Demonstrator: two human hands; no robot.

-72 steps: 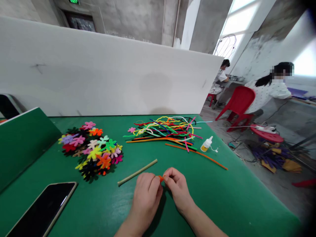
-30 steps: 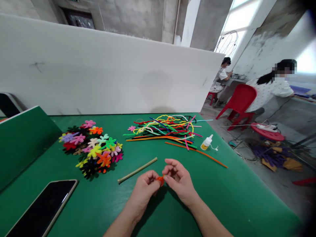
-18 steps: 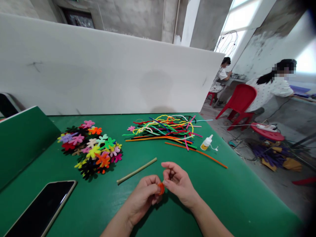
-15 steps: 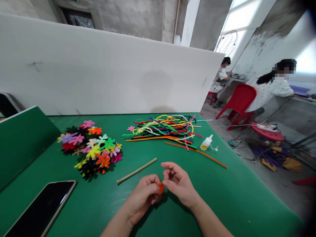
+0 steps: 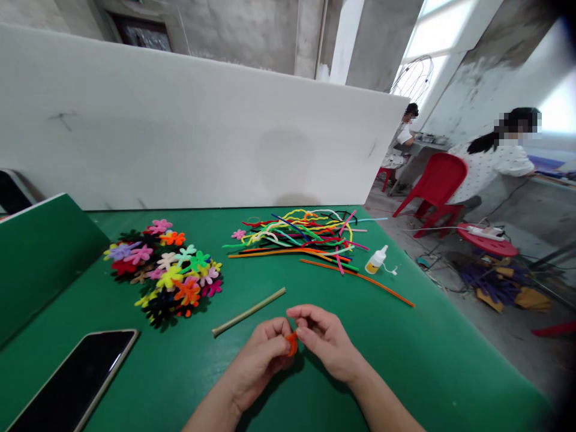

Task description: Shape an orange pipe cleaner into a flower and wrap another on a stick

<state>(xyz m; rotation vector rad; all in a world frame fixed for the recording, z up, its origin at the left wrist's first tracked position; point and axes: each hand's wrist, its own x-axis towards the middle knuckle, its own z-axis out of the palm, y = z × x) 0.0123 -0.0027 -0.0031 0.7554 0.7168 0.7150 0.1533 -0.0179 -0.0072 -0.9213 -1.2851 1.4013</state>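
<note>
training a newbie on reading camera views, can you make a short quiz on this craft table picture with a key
1. Multiple choice: what colour is the fuzzy piece held in the left hand?
A) purple
B) orange
C) white

2. True or false: the phone lies nearer the camera wearer than the pile of fuzzy flowers.

3. Fill in: as the wearer sees it, the pile of fuzzy flowers lies to the ____ of the heap of fuzzy stems.

Key: 1. B; 2. true; 3. left
</note>
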